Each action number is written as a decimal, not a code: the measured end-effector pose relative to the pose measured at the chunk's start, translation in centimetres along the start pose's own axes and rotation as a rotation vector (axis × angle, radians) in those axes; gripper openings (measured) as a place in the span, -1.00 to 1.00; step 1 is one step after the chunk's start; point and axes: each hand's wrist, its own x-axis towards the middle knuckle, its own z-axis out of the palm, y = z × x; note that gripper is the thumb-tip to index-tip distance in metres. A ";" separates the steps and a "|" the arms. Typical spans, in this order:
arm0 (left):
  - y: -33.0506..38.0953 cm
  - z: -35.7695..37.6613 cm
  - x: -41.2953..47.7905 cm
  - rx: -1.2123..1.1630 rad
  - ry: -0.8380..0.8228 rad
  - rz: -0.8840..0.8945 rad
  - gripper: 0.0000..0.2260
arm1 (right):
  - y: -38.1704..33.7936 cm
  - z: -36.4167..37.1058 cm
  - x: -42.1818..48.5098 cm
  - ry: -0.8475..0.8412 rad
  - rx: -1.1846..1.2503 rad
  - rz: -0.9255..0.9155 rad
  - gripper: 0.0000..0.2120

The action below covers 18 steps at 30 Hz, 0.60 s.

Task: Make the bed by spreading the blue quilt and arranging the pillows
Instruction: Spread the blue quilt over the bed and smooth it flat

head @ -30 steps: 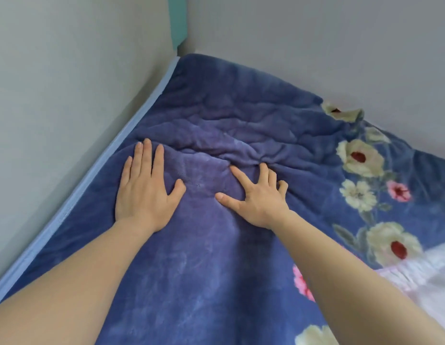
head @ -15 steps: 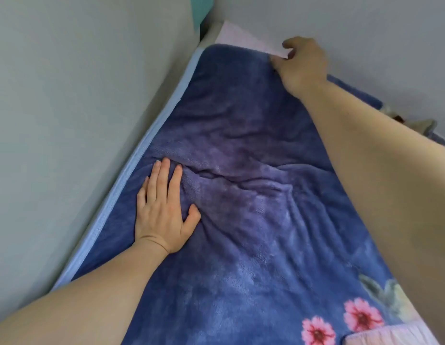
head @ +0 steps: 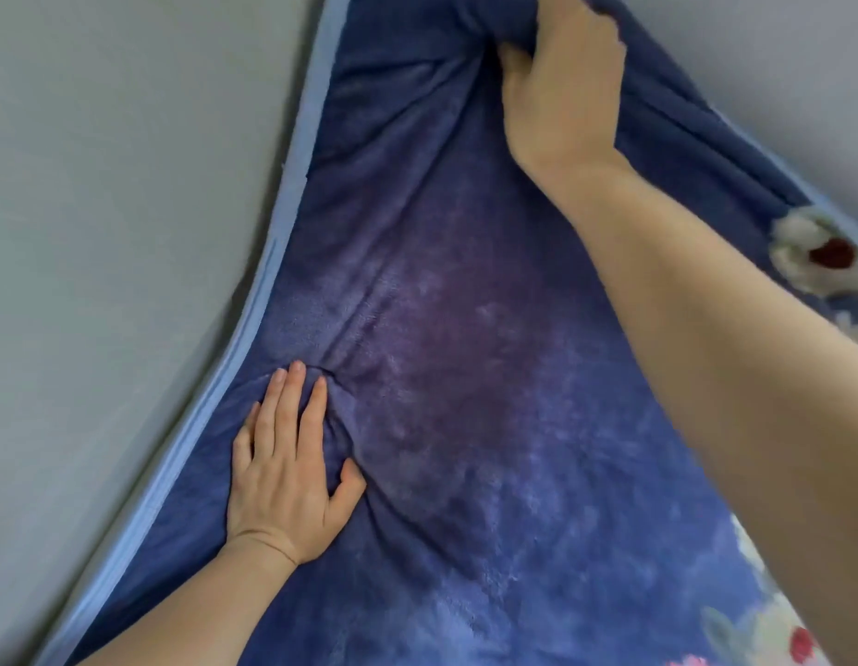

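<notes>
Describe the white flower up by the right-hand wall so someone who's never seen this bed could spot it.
On the blue quilt, follow the edge along the right-hand wall. Just above the right forearm lies a white flower with a dark red centre. It is the highest bloom; the other blooms lie lower, towards the bottom right corner.

Soft, even light is falling across the quilt [head: 465,377], and a pale sheen is showing on its plush middle. Faint shadows are gathering beside the left hand [head: 288,473] and in the dark fold under the right hand [head: 561,88]. The wide lens is bending the trim [head: 292,209] along the wall [head: 105,233] into a curve. Blur is smearing the flower [head: 816,252] at the right edge.
</notes>
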 end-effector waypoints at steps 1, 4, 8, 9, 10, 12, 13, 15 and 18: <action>0.1 0.0 0.0 -0.014 -0.005 0.001 -0.24 | 0.1 1.7 0.2 -0.040 -0.003 0.026 -0.68; -0.3 0.5 0.3 -0.038 0.038 0.013 -0.23 | 2.6 8.1 -0.7 -0.362 -0.176 0.254 -0.54; -0.8 1.0 1.2 -0.047 0.109 0.045 -0.26 | 4.2 10.0 0.0 -0.484 -0.137 0.308 -0.47; -0.8 1.1 1.2 -0.032 0.122 0.045 -0.27 | 4.0 9.5 -0.2 -0.499 -0.061 0.307 -0.44; -0.7 1.1 1.1 -0.025 0.128 0.041 -0.28 | 3.6 8.8 -0.7 -0.495 0.052 0.313 -0.39; -0.6 1.1 0.9 -0.028 0.156 0.037 -0.29 | 2.3 6.8 -3.4 -0.408 0.274 0.313 -0.35; -0.5 1.1 0.8 -0.020 0.158 0.029 -0.29 | 1.2 5.4 -5.7 -0.359 0.313 0.295 -0.37; -0.2 1.2 0.8 -0.008 0.143 0.016 -0.30 | -0.4 2.2 -12.0 -0.326 0.235 0.270 -0.41; -0.1 0.9 1.3 -0.018 0.149 0.001 -0.31 | -1.4 -2.3 -22.6 -0.407 0.092 0.327 -0.39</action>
